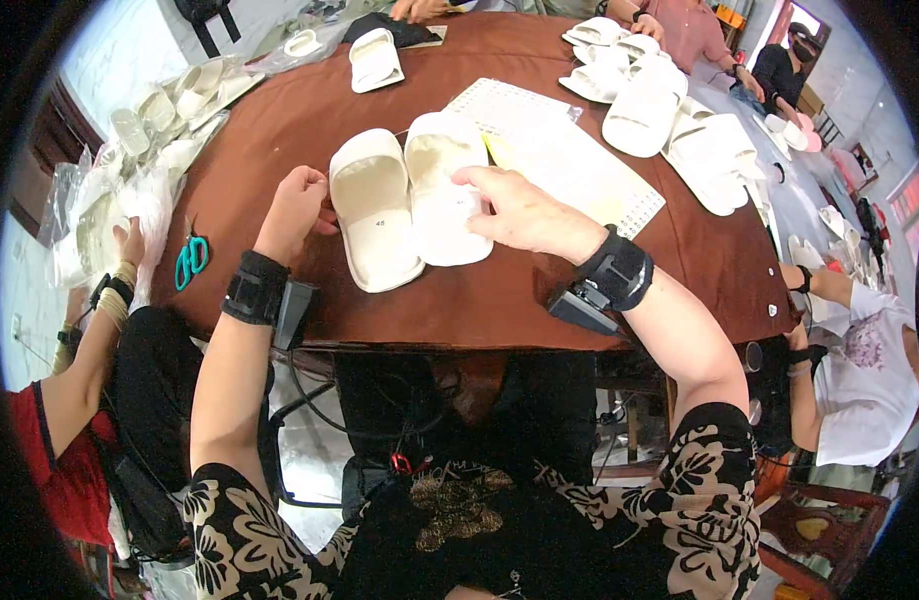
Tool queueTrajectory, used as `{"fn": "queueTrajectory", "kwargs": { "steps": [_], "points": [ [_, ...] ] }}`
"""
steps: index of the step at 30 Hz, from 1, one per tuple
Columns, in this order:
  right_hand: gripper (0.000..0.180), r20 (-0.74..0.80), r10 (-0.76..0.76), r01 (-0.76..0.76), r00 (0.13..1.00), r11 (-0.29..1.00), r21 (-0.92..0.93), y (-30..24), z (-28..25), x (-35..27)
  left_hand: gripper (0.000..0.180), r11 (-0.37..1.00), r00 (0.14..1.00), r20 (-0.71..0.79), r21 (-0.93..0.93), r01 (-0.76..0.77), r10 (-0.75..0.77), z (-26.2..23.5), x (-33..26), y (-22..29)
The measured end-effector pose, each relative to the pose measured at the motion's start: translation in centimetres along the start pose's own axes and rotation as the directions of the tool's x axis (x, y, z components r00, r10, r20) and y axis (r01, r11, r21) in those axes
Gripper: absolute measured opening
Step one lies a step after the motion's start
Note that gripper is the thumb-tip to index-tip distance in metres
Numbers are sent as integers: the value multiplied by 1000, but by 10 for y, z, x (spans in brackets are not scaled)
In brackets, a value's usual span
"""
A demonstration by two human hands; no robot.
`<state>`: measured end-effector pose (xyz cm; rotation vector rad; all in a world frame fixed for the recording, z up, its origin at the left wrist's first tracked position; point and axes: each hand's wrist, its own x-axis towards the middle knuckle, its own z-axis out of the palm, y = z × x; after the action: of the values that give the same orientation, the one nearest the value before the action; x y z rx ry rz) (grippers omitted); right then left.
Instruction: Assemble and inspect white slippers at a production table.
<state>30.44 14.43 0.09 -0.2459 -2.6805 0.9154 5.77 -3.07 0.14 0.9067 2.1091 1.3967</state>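
Filling most of the view, a brown table (pixel 309 120) carries everything. White perforated sheet (pixel 569 160), rectangular, lies flat at table centre-right, a yellow strip showing at its near edge. Pile of white slides (pixel 669 120) sits at the far right side, one more white slide (pixel 375 60) alone at the far middle. Clear plastic bags (pixel 89 210) with pale slides inside are heaped off the left edge, another person's hand on them. Pair of cream slides lies side by side, soles down, near the front edge: left slide (pixel 372 210) has a small dark size mark on its heel, right slide (pixel 441 195) has a small white label on its footbed. Right hand (pixel 524 212) lies over the right slide's heel, fingers spread flat, fingertips at that label. Left hand (pixel 297 205) is loosely curled, knuckles touching the left slide's outer edge, holding nothing that shows. Both wrists wear black bands. Teal-handled scissors (pixel 190 256) lie at the table's left edge.
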Motion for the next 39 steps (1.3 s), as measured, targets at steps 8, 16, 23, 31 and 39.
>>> {"fn": "queueTrajectory", "kwargs": {
  "steps": [8,16,23,31,39],
  "points": [
    [44,-135,-87,82,987,996,-48,-5,-18,-19,27,888,924,-13,282,-364,383,-1,1,-10],
    [27,-184,246,-211,952,959,190,29,-99,-82,58,632,781,148,506,-586,606,20,7,-19],
    [23,-134,272,-252,953,956,149,49,-91,-112,86,683,831,89,524,-508,549,39,2,-17],
    [17,-386,253,-283,887,959,-23,78,-114,-113,87,695,831,55,520,-497,553,47,-5,-11],
    [27,-237,347,-352,907,936,23,111,-110,-107,85,724,854,64,501,-475,516,45,-5,-11]
  ]
}}
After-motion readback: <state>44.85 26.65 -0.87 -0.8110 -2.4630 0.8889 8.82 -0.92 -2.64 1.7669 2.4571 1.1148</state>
